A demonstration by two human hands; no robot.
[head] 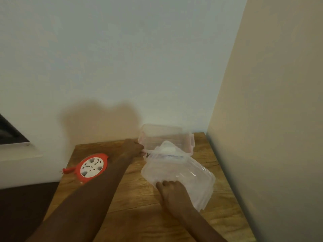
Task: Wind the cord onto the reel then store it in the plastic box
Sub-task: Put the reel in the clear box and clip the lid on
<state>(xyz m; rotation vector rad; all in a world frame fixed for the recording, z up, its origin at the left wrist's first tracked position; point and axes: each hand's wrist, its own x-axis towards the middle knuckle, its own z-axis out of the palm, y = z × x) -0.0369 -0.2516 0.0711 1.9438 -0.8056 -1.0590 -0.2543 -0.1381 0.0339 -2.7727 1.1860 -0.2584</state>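
Note:
A round red reel (92, 167) with a white socket face lies flat at the table's left side, its red plug end (67, 170) sticking out to the left. The clear plastic box (166, 138) stands at the back of the table against the wall. My left hand (133, 147) rests on the box's left edge, holding it. My right hand (172, 190) grips the near edge of the clear lid (183, 172), which is tilted up over the box's front. Motion blur smears the lid.
The wooden table (136, 198) sits in a corner, with a white wall behind and a beige wall close on the right. A dark framed panel (10, 131) shows at the far left. A dark surface lies beside the table's left edge.

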